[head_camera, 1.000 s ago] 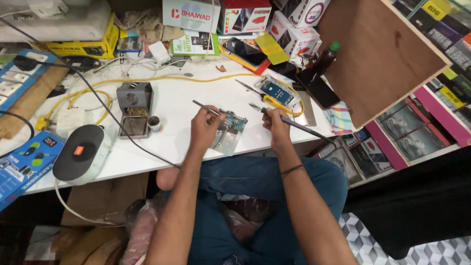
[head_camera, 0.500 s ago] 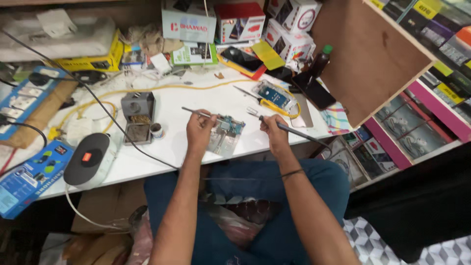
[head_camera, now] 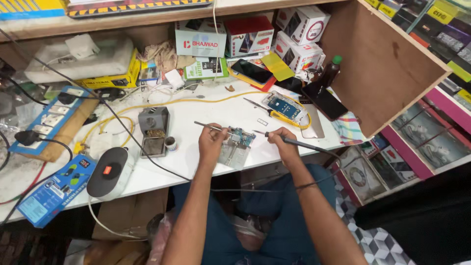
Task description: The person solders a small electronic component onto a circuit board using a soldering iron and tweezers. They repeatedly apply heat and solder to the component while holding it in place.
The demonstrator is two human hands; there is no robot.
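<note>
**Two hands at a small circuit board on the counter**

The left hand (head_camera: 211, 143) pinches a pair of tweezers (head_camera: 212, 128), thin and silvery, whose tips reach toward the circuit board (head_camera: 241, 135). The right hand (head_camera: 282, 145) is closed around a dark soldering iron (head_camera: 289, 141), held like a pen, its tip pointing left at the same board; the iron's cable runs back over the wrist. The board, blue-green and small, sits on a grey metal holder (head_camera: 233, 152) near the front edge of the white counter (head_camera: 196, 169), between the two hands.

To the left of the left hand stands a grey soldering-iron stand (head_camera: 153, 130) with a small round pot (head_camera: 170, 143) just beside it. Further left lies a white device with a black oval top and a red button (head_camera: 110, 172), and beyond it a blue power strip (head_camera: 49, 122) with plugs in it. A yellow cable (head_camera: 196, 101) loops across the counter. Behind the board lies an opened phone (head_camera: 282, 107), and a dark phone (head_camera: 324, 100) lies to the right of it. Cardboard boxes (head_camera: 250, 35) line the back wall
</note>
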